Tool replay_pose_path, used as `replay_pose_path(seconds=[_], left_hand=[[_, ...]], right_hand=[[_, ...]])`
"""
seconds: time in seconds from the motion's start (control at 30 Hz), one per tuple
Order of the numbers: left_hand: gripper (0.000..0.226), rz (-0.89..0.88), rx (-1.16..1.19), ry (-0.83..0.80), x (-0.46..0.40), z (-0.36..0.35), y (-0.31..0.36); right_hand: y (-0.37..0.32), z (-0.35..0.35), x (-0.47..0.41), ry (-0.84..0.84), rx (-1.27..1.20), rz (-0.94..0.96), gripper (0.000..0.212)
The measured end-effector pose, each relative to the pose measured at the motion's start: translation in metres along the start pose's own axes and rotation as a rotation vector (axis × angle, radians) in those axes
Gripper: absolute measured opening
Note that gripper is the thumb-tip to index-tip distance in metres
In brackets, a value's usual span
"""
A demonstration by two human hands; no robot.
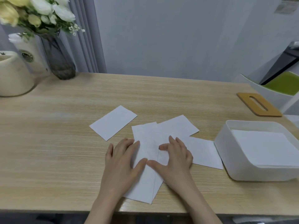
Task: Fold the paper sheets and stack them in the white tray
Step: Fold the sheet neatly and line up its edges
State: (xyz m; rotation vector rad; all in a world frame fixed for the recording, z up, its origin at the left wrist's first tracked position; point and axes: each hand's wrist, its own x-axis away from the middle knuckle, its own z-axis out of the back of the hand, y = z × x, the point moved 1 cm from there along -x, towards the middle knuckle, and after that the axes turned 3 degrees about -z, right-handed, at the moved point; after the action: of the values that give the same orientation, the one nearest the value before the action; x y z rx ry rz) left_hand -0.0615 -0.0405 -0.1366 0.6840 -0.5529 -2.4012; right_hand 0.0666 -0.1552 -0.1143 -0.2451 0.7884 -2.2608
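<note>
A: Pressing down with both hands now. My left hand (123, 156) lies flat, fingers straight, on the left half of the sheet (146, 160) at the table's (64, 143) near edge.

B: And the right?

A: My right hand (175, 156) is spread on the same sheet, fingers slightly bent, tips touching the paper, thumb stretched left until it meets the left thumb. Neither hand grips anything; they only press. A crease runs down the sheet between them.

B: Where are the other papers?

A: One lone sheet (113, 122) lies apart, up and left. Two more (178, 126) (205, 152) poke out from under the pressed one, toward the right, the nearer one touching the tray (226, 152).

B: Anything in the tray?

A: Yes, a stack (262, 146) of white paper lies inside, flat. The tray sits at the table's right side.

B: Behind that?

A: A wooden lid (258, 105) with a slot, farther back. Far left, a vase (59, 60) of flowers and a cream jar (14, 75).
</note>
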Motion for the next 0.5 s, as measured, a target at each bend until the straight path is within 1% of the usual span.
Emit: replay_pose_path(seconds=[0.2, 0.3, 0.37, 0.47, 0.5], left_hand=[[0.068, 0.003, 0.0, 0.002, -0.0006, 0.0015, 0.0017], [0.068, 0.008, 0.007, 0.002, -0.0004, 0.0031, 0.0045], [0.068, 0.017, 0.012, -0.009, -0.0005, 0.004, 0.0053], [0.07, 0.028, 0.022, -0.02, -0.0004, 0.0056, 0.0072], [0.07, 0.034, 0.037, -0.018, -0.0006, 0.0064, 0.0081]], right_hand=[[-0.0009, -0.0021, 0.0029, 0.059, -0.038, 0.091, 0.052], [-0.0009, -0.0069, 0.0044, 0.157, -0.009, 0.161, 0.051], [-0.0023, -0.0095, 0.0053, 0.21, -0.01, 0.189, 0.039], [-0.0074, -0.0102, 0.0061, 0.227, -0.074, 0.178, 0.007], [-0.0092, -0.0094, 0.0061, 0.226, -0.11, 0.162, 0.008]])
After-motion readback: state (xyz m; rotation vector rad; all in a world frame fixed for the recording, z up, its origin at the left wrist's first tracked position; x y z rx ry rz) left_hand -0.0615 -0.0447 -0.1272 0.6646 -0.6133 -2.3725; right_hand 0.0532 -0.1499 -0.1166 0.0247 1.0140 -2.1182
